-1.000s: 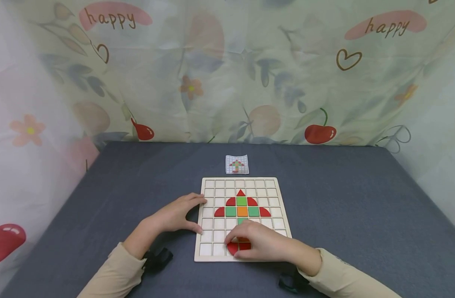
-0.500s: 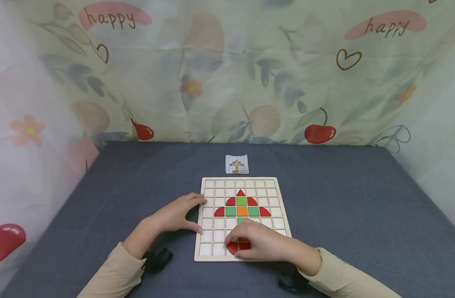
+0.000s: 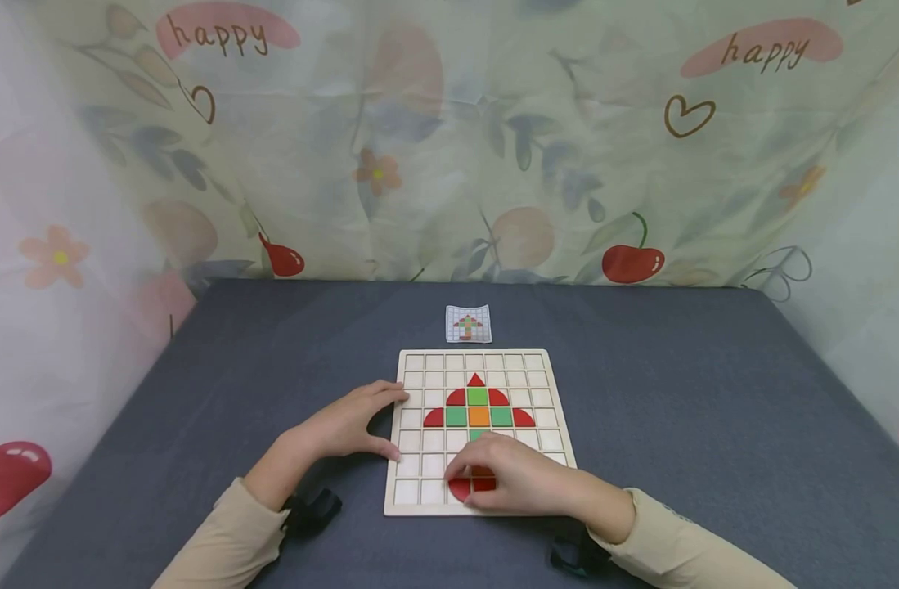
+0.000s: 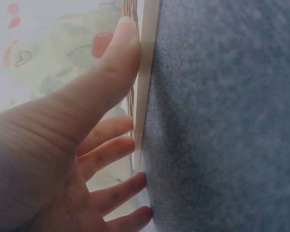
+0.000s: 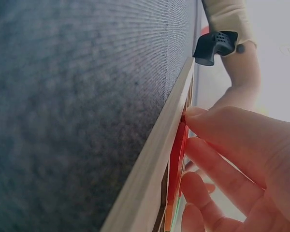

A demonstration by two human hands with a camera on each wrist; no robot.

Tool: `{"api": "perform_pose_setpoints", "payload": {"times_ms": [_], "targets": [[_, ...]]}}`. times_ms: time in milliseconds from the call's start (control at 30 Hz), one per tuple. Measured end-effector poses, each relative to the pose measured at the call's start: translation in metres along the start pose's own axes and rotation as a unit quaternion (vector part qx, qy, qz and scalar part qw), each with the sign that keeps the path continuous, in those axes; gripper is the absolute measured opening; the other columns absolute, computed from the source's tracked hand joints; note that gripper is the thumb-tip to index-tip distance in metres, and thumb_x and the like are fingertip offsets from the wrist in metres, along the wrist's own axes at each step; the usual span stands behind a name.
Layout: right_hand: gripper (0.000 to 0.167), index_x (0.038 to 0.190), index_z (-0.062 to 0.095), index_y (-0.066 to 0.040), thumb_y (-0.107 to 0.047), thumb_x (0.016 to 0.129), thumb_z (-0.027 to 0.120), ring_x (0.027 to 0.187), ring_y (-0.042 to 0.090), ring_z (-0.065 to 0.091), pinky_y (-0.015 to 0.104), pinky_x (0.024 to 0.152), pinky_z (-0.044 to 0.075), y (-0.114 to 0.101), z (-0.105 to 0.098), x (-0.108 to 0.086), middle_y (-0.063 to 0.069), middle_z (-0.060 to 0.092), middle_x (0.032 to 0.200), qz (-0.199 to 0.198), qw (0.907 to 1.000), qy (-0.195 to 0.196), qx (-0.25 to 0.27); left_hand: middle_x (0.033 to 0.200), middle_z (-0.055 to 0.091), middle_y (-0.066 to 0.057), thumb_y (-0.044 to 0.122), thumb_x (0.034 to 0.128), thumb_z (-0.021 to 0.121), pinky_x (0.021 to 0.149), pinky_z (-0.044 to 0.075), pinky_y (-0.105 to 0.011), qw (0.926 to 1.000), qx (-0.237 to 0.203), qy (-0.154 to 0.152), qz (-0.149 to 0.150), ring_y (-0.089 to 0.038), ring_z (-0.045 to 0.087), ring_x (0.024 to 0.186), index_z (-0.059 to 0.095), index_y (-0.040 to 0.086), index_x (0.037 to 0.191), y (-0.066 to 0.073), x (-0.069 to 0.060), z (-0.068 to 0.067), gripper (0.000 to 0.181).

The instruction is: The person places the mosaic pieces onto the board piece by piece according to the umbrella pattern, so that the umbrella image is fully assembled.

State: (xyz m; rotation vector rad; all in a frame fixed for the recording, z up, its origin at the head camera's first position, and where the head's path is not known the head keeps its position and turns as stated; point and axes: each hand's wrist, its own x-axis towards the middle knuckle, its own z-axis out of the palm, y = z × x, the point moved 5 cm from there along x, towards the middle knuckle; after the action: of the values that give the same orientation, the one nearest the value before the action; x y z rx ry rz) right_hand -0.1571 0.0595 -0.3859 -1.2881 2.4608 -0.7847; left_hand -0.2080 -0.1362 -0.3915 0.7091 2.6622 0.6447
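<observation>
A square wooden grid board (image 3: 412, 491) lies on the dark cloth, with red, green and orange tiles in a stepped, tree-like pattern. My left hand (image 3: 349, 421) rests along its left edge, thumb and fingertips touching the rim with the fingers fairly straight. Over the bottom row, my right hand (image 3: 511, 478) pinches a red quarter-circle tile (image 3: 460, 491) between thumb and index finger. The tile sits in or just at its cell; which one I cannot tell. Another red tile (image 3: 483, 484) lies beside it, partly covered by the hand. The right wrist view shows the thumb (image 5: 203, 118) against the red tile's edge.
Behind the board lies a small printed card (image 3: 468, 325) with a similar coloured pattern. Dark grey cloth (image 3: 663, 393) covers the table. A patterned curtain (image 3: 449, 164) hangs along the back and sides. Black wrist straps (image 3: 312, 513) hang below both wrists.
</observation>
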Motion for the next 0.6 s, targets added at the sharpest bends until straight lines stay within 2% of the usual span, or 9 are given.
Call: {"api": "perform_pose_setpoints", "payload": {"times_ms": [333, 467, 600], "targets": [[0.023, 0.105, 0.069, -0.016, -0.014, 0.082, 0.069, 0.091, 0.005, 0.057, 0.023, 0.088, 0.045, 0.0, -0.004, -0.001, -0.006, 0.069, 0.1, 0.006, 1.0, 0.004, 0.002, 0.142, 0.042, -0.014, 0.043, 0.0705, 0.078, 0.105, 0.036, -0.049, 1.0, -0.001, 0.002, 0.003, -0.031, 0.042, 0.128, 0.046, 0.007, 0.136, -0.001, 0.0, 0.001, 0.082], [0.023, 0.105, 0.069, -0.013, -0.015, 0.083, 0.07, 0.093, 0.009, 0.059, 0.025, 0.088, 0.047, 0.003, -0.013, -0.004, -0.003, 0.069, 0.102, 0.024, 0.9994, 0.013, 0.019, 0.142, 0.042, -0.013, 0.043, 0.0703, 0.078, 0.105, 0.036, -0.049, 1.0, -0.001, 0.001, 0.0, -0.031, 0.042, 0.128, 0.045, 0.007, 0.137, -0.001, 0.0, 0.002, 0.082], [0.024, 0.106, 0.068, -0.01, -0.015, 0.083, 0.07, 0.091, 0.014, 0.06, 0.026, 0.084, 0.049, 0.01, -0.026, -0.01, 0.001, 0.069, 0.102, 0.028, 0.9986, 0.039, 0.023, 0.143, 0.041, -0.013, 0.042, 0.0705, 0.078, 0.106, 0.035, -0.048, 1.0, -0.007, -0.001, -0.005, -0.03, 0.04, 0.13, 0.045, 0.007, 0.137, -0.002, 0.001, 0.002, 0.082]]}}
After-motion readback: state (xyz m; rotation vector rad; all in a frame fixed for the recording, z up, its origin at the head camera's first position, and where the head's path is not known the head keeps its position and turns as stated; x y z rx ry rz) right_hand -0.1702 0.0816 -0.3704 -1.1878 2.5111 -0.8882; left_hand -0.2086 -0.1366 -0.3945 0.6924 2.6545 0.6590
